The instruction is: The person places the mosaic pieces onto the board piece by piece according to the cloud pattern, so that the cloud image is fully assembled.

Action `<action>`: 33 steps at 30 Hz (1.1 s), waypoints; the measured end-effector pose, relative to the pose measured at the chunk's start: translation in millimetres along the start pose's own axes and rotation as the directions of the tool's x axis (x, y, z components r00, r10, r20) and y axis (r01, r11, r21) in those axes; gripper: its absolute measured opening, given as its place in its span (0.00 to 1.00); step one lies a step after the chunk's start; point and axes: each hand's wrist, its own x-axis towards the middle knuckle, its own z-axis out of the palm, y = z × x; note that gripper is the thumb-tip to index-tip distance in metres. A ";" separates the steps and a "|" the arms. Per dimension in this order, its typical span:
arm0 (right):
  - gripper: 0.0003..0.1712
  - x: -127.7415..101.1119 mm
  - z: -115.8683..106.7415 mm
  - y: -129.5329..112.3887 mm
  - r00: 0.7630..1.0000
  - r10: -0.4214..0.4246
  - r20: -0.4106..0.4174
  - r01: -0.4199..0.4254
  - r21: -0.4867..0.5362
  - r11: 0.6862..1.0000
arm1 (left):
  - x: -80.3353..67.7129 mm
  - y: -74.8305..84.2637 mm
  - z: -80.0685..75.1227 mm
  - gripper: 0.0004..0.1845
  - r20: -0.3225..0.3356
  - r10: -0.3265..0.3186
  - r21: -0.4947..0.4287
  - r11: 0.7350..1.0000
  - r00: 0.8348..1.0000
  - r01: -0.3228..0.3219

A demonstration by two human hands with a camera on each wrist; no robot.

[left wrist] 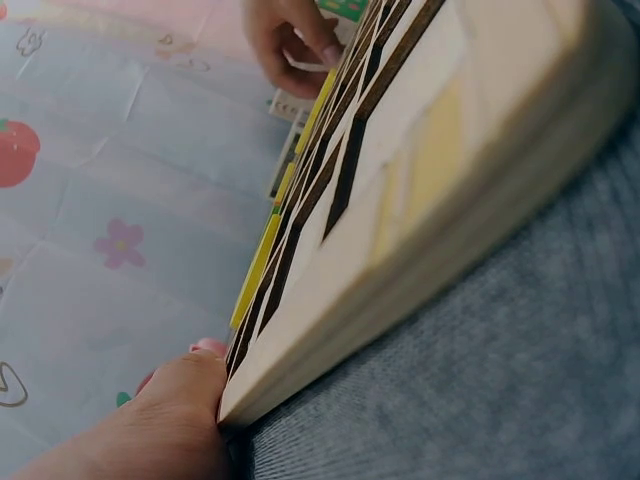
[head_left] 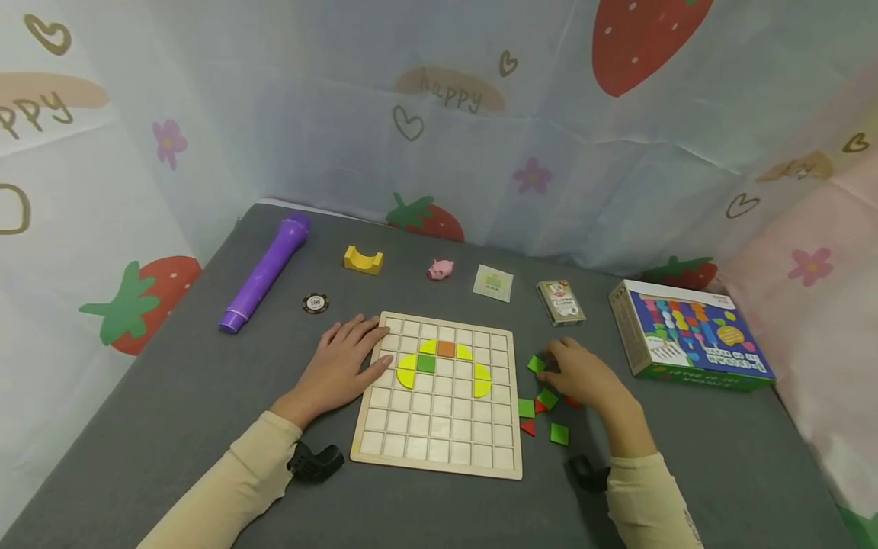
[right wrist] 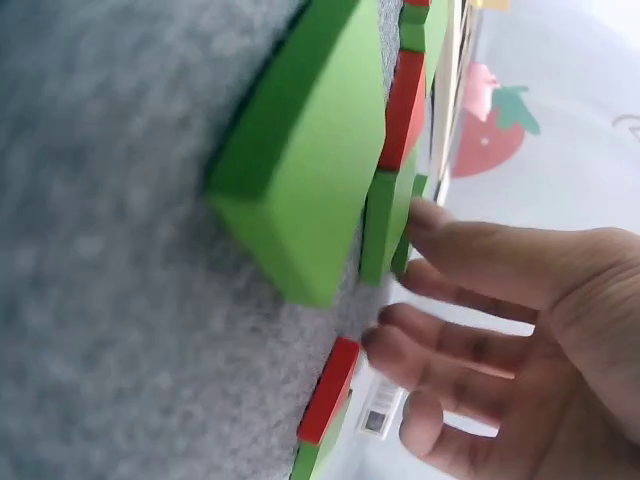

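A square wooden grid board (head_left: pixel 439 451) lies on the table with yellow quarter-round tiles (head_left: pixel 482 380), one orange tile (head_left: pixel 446 348) and one green tile (head_left: pixel 426 364) set in its upper cells. My left hand (head_left: pixel 341 367) rests at the board's upper left edge, fingers extended; the left wrist view shows the thumb against the rim. To the right of the board my right hand (head_left: pixel 588 377) reaches in, thumb and fingertips bent beside a loose green square tile (head_left: pixel 536 364). In the right wrist view the thumb tip meets that tile's edge, with the fingers apart from the thumb.
Loose green tiles (head_left: pixel 559 434) and red triangles (head_left: pixel 527 428) lie between board and right wrist. Farther back are a purple microphone-shaped tube (head_left: pixel 266 271), poker chip (head_left: pixel 315 303), yellow block (head_left: pixel 363 261), pink pig (head_left: pixel 440 269), small packet (head_left: pixel 493 283), card box (head_left: pixel 561 303) and toy box (head_left: pixel 693 333).
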 end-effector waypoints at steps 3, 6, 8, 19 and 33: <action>0.19 3.1 0.1 -2.1 1.000 -0.029 -0.006 0.029 -0.003 1.000 | 0.7 -0.2 -0.2 0.29 0.004 0.000 0.005 1.000 1.000 0.000; 0.19 4.3 0.9 -1.8 0.999 -0.038 -0.021 0.038 -0.009 0.999 | 0.5 -0.2 0.8 0.29 0.001 -0.004 0.008 1.000 1.000 0.004; 0.19 4.8 1.3 -0.9 0.998 -0.054 -0.031 0.053 -0.016 0.998 | 0.6 -0.2 1.1 0.29 -0.001 -0.004 0.011 1.000 1.000 0.004; 0.17 8.1 0.3 -6.4 0.994 -0.102 -0.030 0.102 -0.005 0.995 | 0.6 0.1 1.4 0.28 -0.016 0.005 0.009 1.000 1.000 -0.005; 0.13 20.3 -8.9 -67.7 0.966 -0.246 -0.076 0.247 0.000 0.969 | 0.2 1.2 0.0 0.29 0.001 -0.006 0.002 1.000 1.000 0.006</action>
